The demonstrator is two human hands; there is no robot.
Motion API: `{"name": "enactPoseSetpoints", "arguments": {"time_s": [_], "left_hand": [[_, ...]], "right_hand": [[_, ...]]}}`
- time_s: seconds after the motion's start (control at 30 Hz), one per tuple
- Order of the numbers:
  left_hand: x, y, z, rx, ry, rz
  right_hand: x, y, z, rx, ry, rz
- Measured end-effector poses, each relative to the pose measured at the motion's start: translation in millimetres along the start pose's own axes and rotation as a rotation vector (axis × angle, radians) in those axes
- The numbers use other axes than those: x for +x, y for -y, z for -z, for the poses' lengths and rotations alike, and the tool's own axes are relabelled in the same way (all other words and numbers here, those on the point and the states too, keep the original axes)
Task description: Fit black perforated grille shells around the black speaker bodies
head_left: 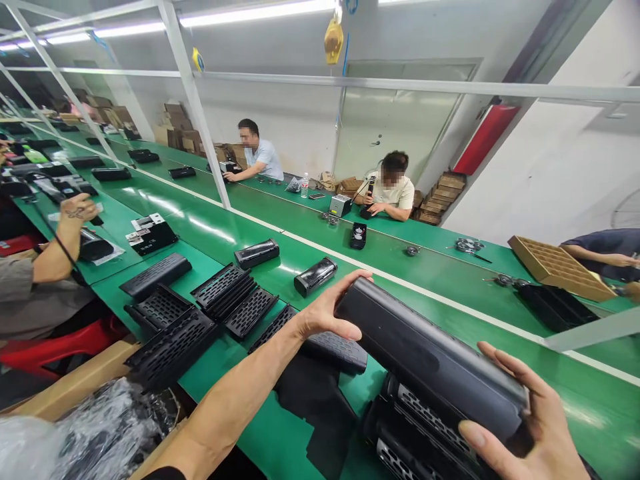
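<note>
A long black plastic housing, smooth with rounded edges, is held up at a slant over the green bench. My left hand grips its far left end, thumb on the near side and fingers over the top. At the other end my right hand is closed round it, thumb below and fingers behind. Under it lie black housings with perforated grilles, partly hidden. Beneath my left forearm are a textured black housing and a flat black sheet.
Several perforated black panels are piled to the left. Two wrapped housings lie on the green belt. A box with plastic bags stands at lower left. Co-workers sit across the line and at left. A white post rises ahead.
</note>
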State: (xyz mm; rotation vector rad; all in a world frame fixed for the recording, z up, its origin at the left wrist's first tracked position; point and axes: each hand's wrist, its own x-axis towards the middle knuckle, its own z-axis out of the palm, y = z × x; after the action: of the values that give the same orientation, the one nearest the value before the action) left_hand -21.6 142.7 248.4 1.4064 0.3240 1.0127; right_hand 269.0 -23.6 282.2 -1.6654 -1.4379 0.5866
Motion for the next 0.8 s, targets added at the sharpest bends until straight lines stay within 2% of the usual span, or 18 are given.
{"name": "enactPoseSetpoints", "arguments": {"time_s": [0.07,0.17,0.37,0.6,0.8], "left_hand": [[-2.2,-0.5,-1.8,0.029,-0.029,-0.022],[-4.1,-6.6,-1.4,0.076,-0.011,-0.006],[-0.7,-19.8,0.4,0.21,0.032,0.011],[0.2,-21.8,-2.5,0.071,0.029,0.021],[-0.5,-21.6,0.8,0.08,0.074,0.038]], "right_hand": [[0.2,2.4,-2.4,0.036,0.006,0.013],[-0.3,-0.2,-6.9,0.056,0.013,0.024],[7.1,-18.1,-8.5,0.072,-0.03,0.18],[12.7,-20.5,4.0,0.086,0.083,0.154],[12.4,-11.6,3.9,0.13,0.04,0.171]]}}
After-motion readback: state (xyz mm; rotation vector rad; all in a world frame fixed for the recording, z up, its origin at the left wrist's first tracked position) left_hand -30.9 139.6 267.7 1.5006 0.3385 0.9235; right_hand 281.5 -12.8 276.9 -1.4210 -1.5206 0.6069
